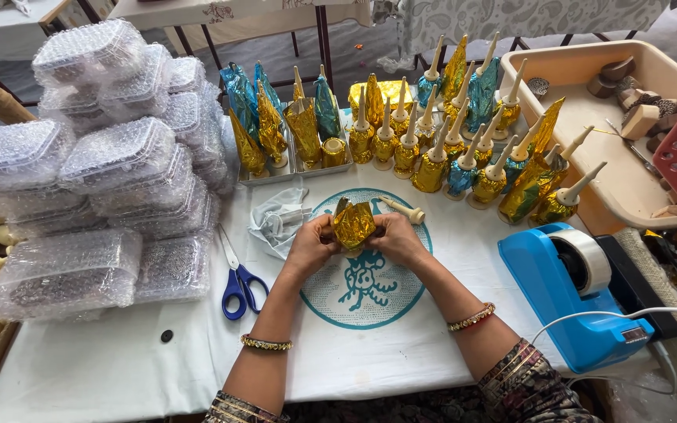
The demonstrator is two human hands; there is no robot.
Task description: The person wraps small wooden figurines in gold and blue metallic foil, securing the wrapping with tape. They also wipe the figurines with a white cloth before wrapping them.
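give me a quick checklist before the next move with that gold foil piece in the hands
1. Both hands on the piece: left hand and right hand pinch the gold foil piece between them: ok.
2. Foil fully closed: top edges stand open: not ok.
3. What is inside the foil: hidden: cannot tell.
4. Tape dispenser near the right hand, tape roll loaded: ok.
5. Scissors lie shut beside the left arm: ok.
6. Loose wooden peg lies just behind the hands, apart from them: ok.

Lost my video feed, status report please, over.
Left hand and right hand both pinching gold foil bundle. Wooden cone beside it. Scissors lying left, clear.
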